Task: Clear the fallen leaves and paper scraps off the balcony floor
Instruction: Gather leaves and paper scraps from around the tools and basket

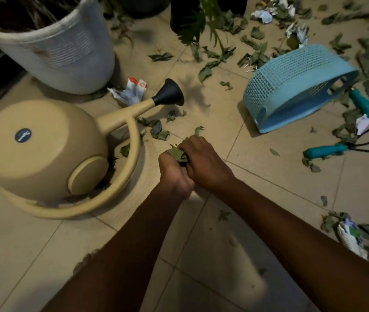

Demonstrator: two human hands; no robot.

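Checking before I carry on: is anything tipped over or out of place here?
Yes. The blue basket lies tipped on its side, and the beige watering can lies on its side too, base showing, beside the white planter.

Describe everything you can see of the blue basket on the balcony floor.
The blue plastic basket lies tipped over on the tiled floor, its inside hidden. Its walls and bottom are fine open mesh; a solid smooth band runs round the rim, with cut-out handle slots. Fallen leaves lie by its far side, and a teal-handled tool lies just beyond its right end; contact is unclear.
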